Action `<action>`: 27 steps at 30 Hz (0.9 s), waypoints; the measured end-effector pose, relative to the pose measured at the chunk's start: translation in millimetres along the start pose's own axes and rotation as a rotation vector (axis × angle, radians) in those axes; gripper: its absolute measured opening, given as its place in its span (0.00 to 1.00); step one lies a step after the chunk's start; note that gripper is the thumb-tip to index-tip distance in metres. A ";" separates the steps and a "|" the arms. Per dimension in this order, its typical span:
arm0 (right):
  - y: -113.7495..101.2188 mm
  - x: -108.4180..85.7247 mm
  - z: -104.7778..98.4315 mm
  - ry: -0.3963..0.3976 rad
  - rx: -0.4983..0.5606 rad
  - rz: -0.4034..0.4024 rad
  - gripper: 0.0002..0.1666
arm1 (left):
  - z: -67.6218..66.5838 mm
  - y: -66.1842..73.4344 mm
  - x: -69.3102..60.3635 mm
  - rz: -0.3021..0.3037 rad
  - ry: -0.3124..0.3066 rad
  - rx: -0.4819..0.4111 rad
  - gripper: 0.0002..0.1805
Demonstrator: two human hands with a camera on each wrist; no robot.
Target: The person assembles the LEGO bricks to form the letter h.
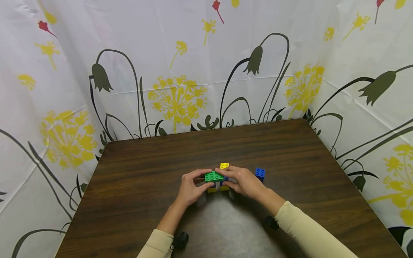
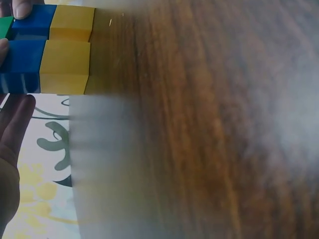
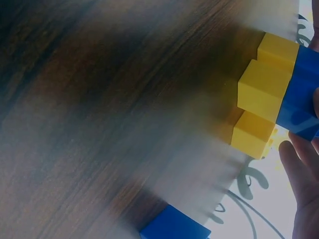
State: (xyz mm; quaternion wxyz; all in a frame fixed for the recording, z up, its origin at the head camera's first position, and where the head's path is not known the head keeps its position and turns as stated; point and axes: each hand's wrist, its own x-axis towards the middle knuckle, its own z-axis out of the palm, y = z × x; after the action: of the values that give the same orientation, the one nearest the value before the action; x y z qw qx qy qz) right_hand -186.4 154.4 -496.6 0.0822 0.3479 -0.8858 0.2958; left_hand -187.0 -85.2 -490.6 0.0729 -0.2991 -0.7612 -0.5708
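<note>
A green toy building brick (image 1: 214, 176) tops blue bricks (image 2: 27, 57), which sit on yellow bricks (image 2: 66, 67), in two columns with a narrow gap. My left hand (image 1: 189, 187) pinches the left side, thumb in front near the seam of green and blue, fingers behind. With the right hand (image 1: 246, 182) I pinch the right side. Its thumb presses the front of a blue brick (image 3: 301, 84) and its index finger reaches the green brick's far right corner. Parts of the stack are hidden by my fingers.
A yellow brick (image 1: 224, 165) stands just behind the stack. Right of my right hand, a separate blue brick (image 1: 260, 173) is on the dark wooden table (image 1: 145, 165). A flower-print curtain (image 1: 193, 53) hangs behind the table's far edge.
</note>
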 end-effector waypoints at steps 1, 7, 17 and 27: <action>-0.1 0.2 -0.2 -0.002 -0.004 -0.001 0.34 | -0.5 0.4 0.4 0.002 -0.005 0.004 0.21; 0.2 0.2 0.0 -0.008 -0.020 -0.004 0.34 | -1.0 -8.6 2.0 0.013 -0.032 0.051 0.21; 0.1 0.9 1.3 -0.017 -0.043 -0.008 0.34 | -3.0 -30.4 1.1 0.018 -0.068 0.132 0.22; -3.4 1.7 0.0 -0.034 -0.107 -0.015 0.33 | -5.2 -30.6 -1.4 0.032 -0.087 0.198 0.25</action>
State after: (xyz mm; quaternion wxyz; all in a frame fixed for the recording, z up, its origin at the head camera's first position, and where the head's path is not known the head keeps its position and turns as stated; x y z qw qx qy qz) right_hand -185.4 151.5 -494.4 0.0877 0.3546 -0.8991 0.2412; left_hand -203.5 -95.7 -514.7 0.0781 -0.3270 -0.8114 -0.4781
